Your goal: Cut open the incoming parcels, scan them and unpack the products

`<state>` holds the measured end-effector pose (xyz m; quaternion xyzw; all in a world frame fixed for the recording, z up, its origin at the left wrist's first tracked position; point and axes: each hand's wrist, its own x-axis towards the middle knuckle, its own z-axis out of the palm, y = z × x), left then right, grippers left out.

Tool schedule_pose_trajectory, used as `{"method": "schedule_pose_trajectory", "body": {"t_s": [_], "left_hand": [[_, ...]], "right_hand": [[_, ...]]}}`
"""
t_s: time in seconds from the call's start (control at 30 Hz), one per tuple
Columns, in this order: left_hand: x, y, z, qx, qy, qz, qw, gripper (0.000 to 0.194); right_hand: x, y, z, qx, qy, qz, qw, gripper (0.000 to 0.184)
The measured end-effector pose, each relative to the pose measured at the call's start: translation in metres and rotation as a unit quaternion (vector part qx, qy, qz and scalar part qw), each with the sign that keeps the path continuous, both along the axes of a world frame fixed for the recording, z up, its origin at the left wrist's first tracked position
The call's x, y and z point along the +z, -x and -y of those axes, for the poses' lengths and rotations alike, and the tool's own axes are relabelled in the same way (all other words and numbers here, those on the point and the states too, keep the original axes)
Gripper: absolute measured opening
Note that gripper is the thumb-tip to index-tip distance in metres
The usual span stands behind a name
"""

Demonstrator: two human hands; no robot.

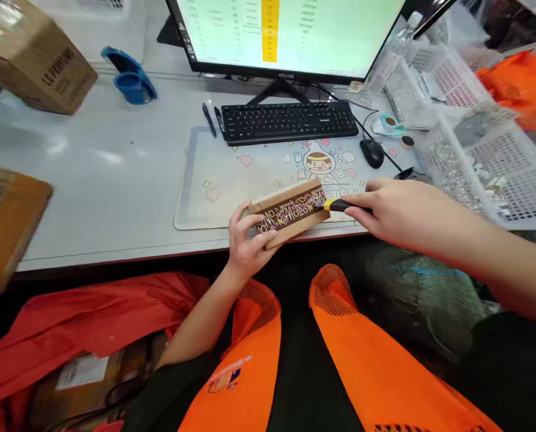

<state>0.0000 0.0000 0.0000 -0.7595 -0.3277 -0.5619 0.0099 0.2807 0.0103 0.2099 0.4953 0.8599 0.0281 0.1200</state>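
Note:
My left hand (248, 240) grips the left end of a small cardboard box (295, 228), fingers curled around its edge and thumb on the near face. A brown printed band with white, yellow and pink lettering runs along that box, which is tilted up at the right over the desk's front edge. In my right hand (385, 207) is a utility knife (340, 205) with a black and yellow handle. Its tip meets the right part of the printed band; whether it has cut in, I cannot tell.
Beyond the box lie a desk mat (218, 186), a black keyboard (290, 122), a mouse (372, 153) and a monitor (286, 75). White plastic baskets (515, 168) line the right side. To the left are a blue tape dispenser-like object (135, 87) and a cardboard carton (47, 66).

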Motion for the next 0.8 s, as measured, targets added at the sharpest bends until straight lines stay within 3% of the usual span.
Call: {"method": "schedule_pose_trajectory", "body": {"t_s": [0.1, 0.17, 0.23, 0.37, 0.47, 0.53, 0.63, 0.7, 0.8], "left_hand": [[-0.002, 0.001, -0.001, 0.018, 0.016, 0.002, 1.000, 0.040], [0.000, 0.001, -0.001, 0.021, 0.023, 0.002, 1.000, 0.038], [0.007, -0.001, 0.000, 0.017, 0.028, -0.003, 0.999, 0.036], [0.038, 0.002, -0.003, 0.049, 0.095, -0.046, 0.993, 0.024], [0.074, 0.009, -0.020, 0.092, 0.220, -0.140, 0.961, 0.021], [0.098, 0.012, -0.041, 0.095, 0.291, -0.227, 0.925, 0.029], [0.127, 0.006, -0.078, 0.059, 0.358, -0.340, 0.868, 0.050], [0.142, -0.003, -0.101, 0.032, 0.385, -0.399, 0.831, 0.062], [0.158, -0.024, -0.121, 0.028, 0.379, -0.484, 0.788, 0.072]], "right_hand": [[0.002, -0.044, -0.024, -0.107, -0.039, 0.055, 0.992, 0.043], [-0.007, -0.075, -0.042, -0.180, -0.043, 0.076, 0.980, 0.042], [-0.028, -0.103, -0.058, -0.226, -0.026, 0.058, 0.972, 0.041], [-0.098, -0.124, -0.076, -0.221, -0.042, -0.080, 0.971, 0.046], [-0.141, -0.112, -0.078, -0.239, -0.060, -0.133, 0.960, 0.050], [-0.155, -0.096, -0.077, -0.241, -0.073, -0.164, 0.954, 0.050], [-0.158, -0.059, -0.074, -0.192, -0.094, -0.302, 0.929, 0.048], [-0.154, -0.028, -0.067, -0.145, -0.067, -0.414, 0.896, 0.051], [-0.151, 0.013, -0.054, -0.100, -0.019, -0.501, 0.859, 0.052]]}}
